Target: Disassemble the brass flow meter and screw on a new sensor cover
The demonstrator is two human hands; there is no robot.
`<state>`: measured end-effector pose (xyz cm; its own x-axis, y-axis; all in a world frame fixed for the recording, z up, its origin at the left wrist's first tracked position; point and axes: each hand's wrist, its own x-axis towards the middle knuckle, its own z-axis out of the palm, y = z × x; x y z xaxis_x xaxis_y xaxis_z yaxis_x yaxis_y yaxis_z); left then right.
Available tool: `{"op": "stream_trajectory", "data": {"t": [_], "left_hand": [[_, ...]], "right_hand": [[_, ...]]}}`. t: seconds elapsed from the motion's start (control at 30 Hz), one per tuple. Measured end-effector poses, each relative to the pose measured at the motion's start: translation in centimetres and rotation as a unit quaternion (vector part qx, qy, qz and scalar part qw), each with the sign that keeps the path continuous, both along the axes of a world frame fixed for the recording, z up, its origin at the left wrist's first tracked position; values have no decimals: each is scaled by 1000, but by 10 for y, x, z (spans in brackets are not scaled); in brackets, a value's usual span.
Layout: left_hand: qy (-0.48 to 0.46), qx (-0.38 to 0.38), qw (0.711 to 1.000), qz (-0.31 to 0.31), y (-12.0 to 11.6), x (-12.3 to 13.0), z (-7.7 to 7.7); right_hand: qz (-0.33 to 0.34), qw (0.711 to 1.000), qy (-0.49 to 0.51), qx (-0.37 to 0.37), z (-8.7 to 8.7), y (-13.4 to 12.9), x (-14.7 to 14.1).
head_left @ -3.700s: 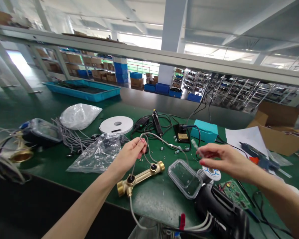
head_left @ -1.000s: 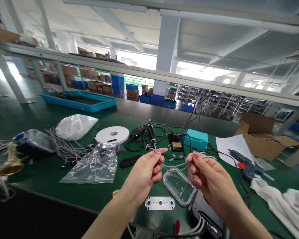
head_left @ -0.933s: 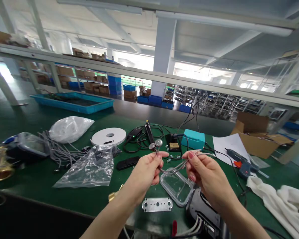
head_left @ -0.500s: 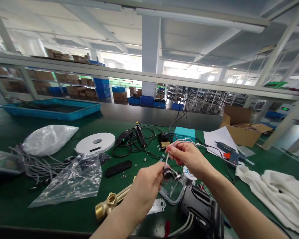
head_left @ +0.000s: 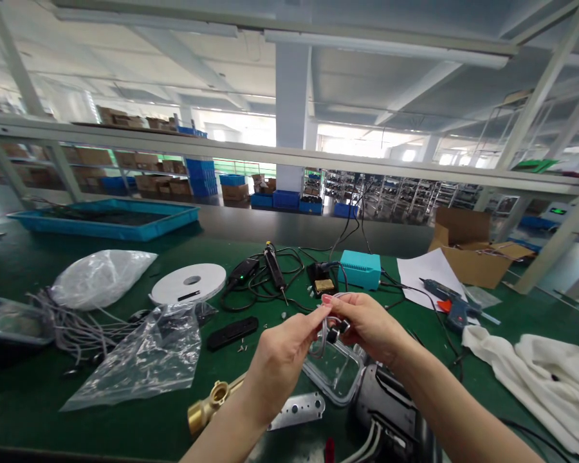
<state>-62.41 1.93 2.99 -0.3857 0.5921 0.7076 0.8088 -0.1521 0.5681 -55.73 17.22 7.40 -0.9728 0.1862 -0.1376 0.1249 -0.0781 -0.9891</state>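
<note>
Left hand [head_left: 280,366] and right hand [head_left: 367,328] pinch thin cable [head_left: 324,334] over clear lid [head_left: 332,376]; a slack grip risks dropping it.

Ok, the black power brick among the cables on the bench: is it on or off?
The black power brick looks on: a small green light glows on its top.

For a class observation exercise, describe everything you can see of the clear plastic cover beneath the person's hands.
The clear plastic cover is a transparent, rounded-rectangular shell with a thick raised rim. It lies on the green bench mat, under the left hand and right hand, which hide its far edge. A loop of grey cable hangs in front of it. A drilled metal plate lies just below, and a black housing sits at its right; any contact cannot be told.
</note>
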Motion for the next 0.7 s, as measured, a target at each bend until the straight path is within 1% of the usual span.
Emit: {"op": "stream_trajectory", "data": {"t": [0.07, 0.17, 0.23, 0.33, 0.47, 0.53, 0.57, 0.6, 0.67, 0.7], "left_hand": [[45, -6, 999, 29, 0, -3, 0], [126, 6, 987, 103, 0, -8, -3], [166, 5, 976, 144, 1, -10, -4], [186, -16, 967, 175, 2, -9, -2], [161, -8, 966, 203, 5, -3, 6], [115, 7, 974, 196, 7, -1, 8], [78, 13, 980, 184, 8, 0, 8], [30, 15, 985, 171, 9, 0, 8], [-105, 13, 984, 145, 12, -1, 6], [-184, 13, 975, 127, 13, -2, 6]], "right_hand": [[6, 1000, -14, 3, 1, -2, 2], [4, 999, -19, 35, 4, -7, 7], [-4, 996, 0, 85, 6, -11, 10], [-21, 984, 38, 175, 5, -16, 11], [-91, 948, 87, 294, 0, -22, 10], [-114, 923, 106, 353, -3, -23, 9], [-128, 905, 127, 386, -4, -23, 9], [-149, 880, 155, 424, -6, -24, 9], [-204, 811, 221, 502, -9, -23, 9], [-227, 773, 245, 540, -11, -23, 9]]}}
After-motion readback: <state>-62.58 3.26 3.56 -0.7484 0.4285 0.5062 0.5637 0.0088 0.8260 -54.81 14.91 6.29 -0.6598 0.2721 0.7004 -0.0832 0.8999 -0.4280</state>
